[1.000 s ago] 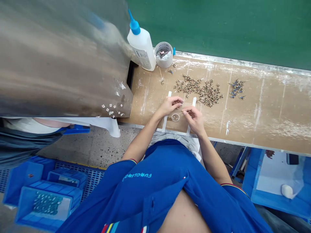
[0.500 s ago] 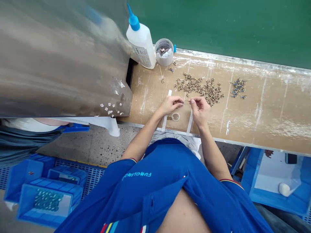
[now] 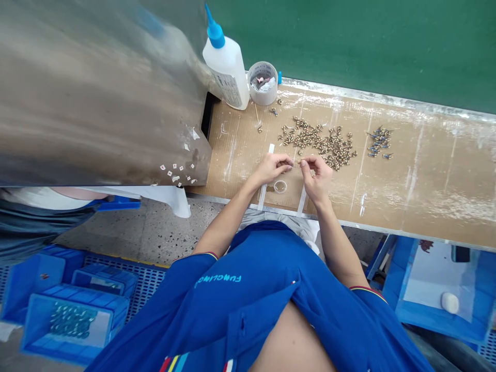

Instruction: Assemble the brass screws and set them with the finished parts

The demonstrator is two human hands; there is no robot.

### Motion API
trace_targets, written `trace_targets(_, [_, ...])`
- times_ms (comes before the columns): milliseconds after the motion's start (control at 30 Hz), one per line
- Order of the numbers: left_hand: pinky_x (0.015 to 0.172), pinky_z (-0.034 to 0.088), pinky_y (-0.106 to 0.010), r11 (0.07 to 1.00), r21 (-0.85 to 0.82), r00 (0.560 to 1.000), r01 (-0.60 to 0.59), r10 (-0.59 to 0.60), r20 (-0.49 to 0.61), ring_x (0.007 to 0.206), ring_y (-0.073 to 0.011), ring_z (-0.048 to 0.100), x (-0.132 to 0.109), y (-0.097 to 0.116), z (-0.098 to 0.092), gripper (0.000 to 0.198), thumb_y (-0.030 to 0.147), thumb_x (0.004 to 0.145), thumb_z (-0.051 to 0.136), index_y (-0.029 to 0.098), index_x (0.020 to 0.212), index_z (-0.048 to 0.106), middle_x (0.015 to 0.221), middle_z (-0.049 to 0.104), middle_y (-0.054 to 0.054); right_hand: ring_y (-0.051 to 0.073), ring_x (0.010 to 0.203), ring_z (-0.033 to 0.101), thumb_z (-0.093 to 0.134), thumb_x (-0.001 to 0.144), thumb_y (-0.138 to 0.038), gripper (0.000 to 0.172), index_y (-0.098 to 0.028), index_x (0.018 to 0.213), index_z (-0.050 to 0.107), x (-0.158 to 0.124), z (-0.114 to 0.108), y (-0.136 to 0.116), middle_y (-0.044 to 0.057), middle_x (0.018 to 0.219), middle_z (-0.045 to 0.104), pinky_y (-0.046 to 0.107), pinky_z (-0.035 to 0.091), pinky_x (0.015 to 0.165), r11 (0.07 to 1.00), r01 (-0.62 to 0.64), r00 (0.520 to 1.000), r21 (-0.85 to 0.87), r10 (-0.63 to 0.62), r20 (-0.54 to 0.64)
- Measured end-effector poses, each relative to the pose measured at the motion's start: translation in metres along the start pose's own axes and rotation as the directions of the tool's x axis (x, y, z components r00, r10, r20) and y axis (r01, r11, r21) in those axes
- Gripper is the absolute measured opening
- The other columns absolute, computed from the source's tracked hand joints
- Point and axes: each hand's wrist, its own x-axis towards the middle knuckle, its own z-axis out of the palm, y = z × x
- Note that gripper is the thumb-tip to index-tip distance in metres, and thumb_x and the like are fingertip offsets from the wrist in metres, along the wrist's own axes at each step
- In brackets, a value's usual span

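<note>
My left hand (image 3: 274,167) is closed in a pinch above the cardboard-covered bench, and what sits between its fingertips is too small to make out. Just to the right, my right hand (image 3: 318,176) pinches a thin pale stick (image 3: 298,163) that points at the left fingertips. Below and between the hands lies a small round clear dish (image 3: 280,186), flanked by two strips of white tape. Beyond them spreads a heap of small brass-coloured metal parts (image 3: 306,135). Farther right is a smaller pile of similar parts with bluish stems (image 3: 380,141).
A white bottle with a blue nozzle (image 3: 228,72) stands at the back left, beside a tape roll (image 3: 263,85) holding scraps. A metal cabinet (image 3: 116,103) borders the bench on the left. Blue crates (image 3: 70,320) sit on the floor; another person's clothing shows at far left.
My right hand has shifted slightly left, bringing the stick's tip nearer to the left fingertips. My left hand stays in place.
</note>
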Motion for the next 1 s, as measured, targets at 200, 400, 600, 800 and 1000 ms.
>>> trace_targets(200, [0.068,0.049,-0.023,0.999,0.035,1.0,-0.014,0.014,0.003,0.068,-0.0118,0.063,0.0,0.0,0.0,0.014,0.022,0.085,0.068,0.012,0.091,0.076,0.083,0.074,-0.005,0.018,0.071,0.067,0.056,0.102,-0.043,0.024,-0.024,0.089,0.066,0.0,0.002,-0.003,0.002,0.08,0.072,0.033,0.054,0.068,0.997,0.042,0.999,-0.071,-0.043,-0.018])
trace_targets(400, [0.07,0.05,-0.024,0.998,0.066,1.0,-0.022,0.022,0.001,0.071,-0.0129,0.064,0.0,0.001,-0.002,0.013,0.022,0.085,0.068,0.013,0.092,0.076,0.082,0.074,-0.005,0.017,0.075,0.069,0.059,0.101,-0.048,0.025,-0.025,0.094,0.065,-0.008,-0.004,-0.011,0.002,0.083,0.071,0.031,0.055,0.07,0.986,-0.053,0.997,0.156,0.061,-0.047])
trace_targets(600, [0.072,0.05,-0.024,0.996,0.081,0.999,-0.025,0.028,-0.031,0.072,-0.0123,0.063,-0.001,0.004,-0.001,0.012,0.022,0.083,0.067,0.014,0.089,0.074,0.086,0.075,-0.004,0.02,0.085,0.068,0.059,0.101,-0.046,0.025,-0.025,0.091,0.069,-0.031,-0.007,-0.027,0.005,0.09,0.072,0.035,0.056,0.074,0.986,-0.011,0.964,0.166,-0.034,0.265])
trace_targets(800, [0.069,0.05,-0.024,0.998,0.055,0.998,-0.013,0.016,-0.054,0.07,-0.0125,0.062,-0.002,0.004,0.0,0.014,0.026,0.083,0.067,0.014,0.088,0.073,0.082,0.073,-0.004,0.023,0.096,0.068,0.057,0.099,-0.028,0.015,-0.028,0.093,0.072,-0.04,0.003,-0.026,0.007,0.1,0.07,0.043,0.057,0.087,0.994,0.106,0.916,0.04,-0.113,0.384])
trace_targets(1000, [0.07,0.051,-0.024,1.0,0.007,0.998,-0.028,0.029,-0.049,0.075,-0.0132,0.064,-0.002,0.004,-0.001,0.019,0.03,0.085,0.067,0.012,0.09,0.072,0.086,0.073,-0.006,0.024,0.097,0.067,0.061,0.099,-0.051,0.032,-0.026,0.116,0.069,-0.017,-0.006,-0.01,0.01,0.112,0.069,0.041,0.058,0.084,0.999,0.035,0.937,0.01,-0.036,0.346])
